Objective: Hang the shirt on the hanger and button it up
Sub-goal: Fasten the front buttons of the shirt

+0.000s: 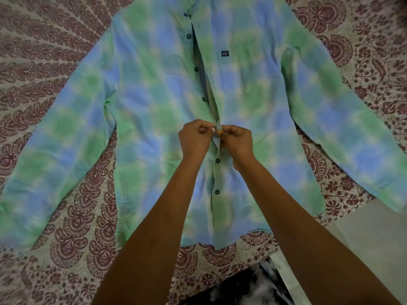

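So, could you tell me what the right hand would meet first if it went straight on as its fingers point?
Most likely the left hand: the right hand points across the shirt's front edge, which both pinch, fingertips nearly touching.

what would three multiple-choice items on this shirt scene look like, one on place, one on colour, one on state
1. Where do the left hand and right hand pinch the shirt?
A. at the collar
B. on the front placket, mid-way up
C. on a sleeve cuff

2. What colour are the buttons?
A. white
B. red
C. dark

3. How is the shirt front above the hands?
A. open
B. buttoned to the collar
C. covered by a folded sleeve

Answers: 1 B, both hands meet on the placket just above two fastened buttons. 2 C, every visible button looks dark against the green-blue cloth. 3 A, the two edges gape apart there and the buttons sit unfastened.
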Demonstrator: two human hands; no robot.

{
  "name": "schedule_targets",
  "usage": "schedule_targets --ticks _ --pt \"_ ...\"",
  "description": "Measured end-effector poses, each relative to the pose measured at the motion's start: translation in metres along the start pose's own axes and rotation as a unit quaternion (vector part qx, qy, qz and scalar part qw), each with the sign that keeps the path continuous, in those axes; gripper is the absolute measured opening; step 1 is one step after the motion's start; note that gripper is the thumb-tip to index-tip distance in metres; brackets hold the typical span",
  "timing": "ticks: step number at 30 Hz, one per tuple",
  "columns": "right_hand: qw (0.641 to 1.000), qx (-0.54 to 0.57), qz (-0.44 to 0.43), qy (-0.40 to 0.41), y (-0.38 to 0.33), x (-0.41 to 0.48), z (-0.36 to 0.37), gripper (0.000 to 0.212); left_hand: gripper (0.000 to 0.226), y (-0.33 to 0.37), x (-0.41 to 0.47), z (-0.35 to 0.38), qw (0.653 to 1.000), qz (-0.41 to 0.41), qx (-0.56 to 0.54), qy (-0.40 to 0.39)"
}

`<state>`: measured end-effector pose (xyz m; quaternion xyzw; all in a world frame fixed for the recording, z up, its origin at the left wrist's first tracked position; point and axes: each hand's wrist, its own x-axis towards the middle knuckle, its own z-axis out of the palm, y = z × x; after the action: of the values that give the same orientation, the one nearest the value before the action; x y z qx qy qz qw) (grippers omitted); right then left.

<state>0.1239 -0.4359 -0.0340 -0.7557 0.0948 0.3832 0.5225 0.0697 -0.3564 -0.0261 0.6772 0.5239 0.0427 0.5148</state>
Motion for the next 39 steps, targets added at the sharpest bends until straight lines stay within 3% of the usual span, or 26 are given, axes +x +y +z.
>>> schedule_targets --ticks 10,17,25,30,36,39 --pt "0.991 0.105 0.045 -0.067 -0.009 -0.006 -0.004 0.022 0.002 -0.005 -0.002 -0.001 1.000 -0.020 0.000 0.005" --pt "0.996 0.047 0.021 -0.066 -0.005 0.002 -0.002 0.023 0.004 -0.003 -0.002 0.004 0.999 -0.013 -0.002 0.051" --pt "0.998 0.002 -0.040 -0.057 0.003 0.011 0.003 0.027 0.013 0.005 0.004 0.002 0.993 0.029 0.099 0.064" --pt "0.996 -0.012 -0.074 -0.042 0.006 0.014 0.002 0.015 0.017 0.006 0.007 0.001 0.993 0.026 0.104 0.039" --pt "0.995 -0.038 -0.083 -0.035 0.002 0.022 0.002 0.009 0.026 0.001 0.019 -0.011 0.996 -0.057 -0.025 -0.060" --pt "0.991 -0.055 -0.116 -0.037 0.001 0.020 0.002 0.008 0.011 0.002 0.017 -0.009 0.992 -0.087 -0.064 -0.065"
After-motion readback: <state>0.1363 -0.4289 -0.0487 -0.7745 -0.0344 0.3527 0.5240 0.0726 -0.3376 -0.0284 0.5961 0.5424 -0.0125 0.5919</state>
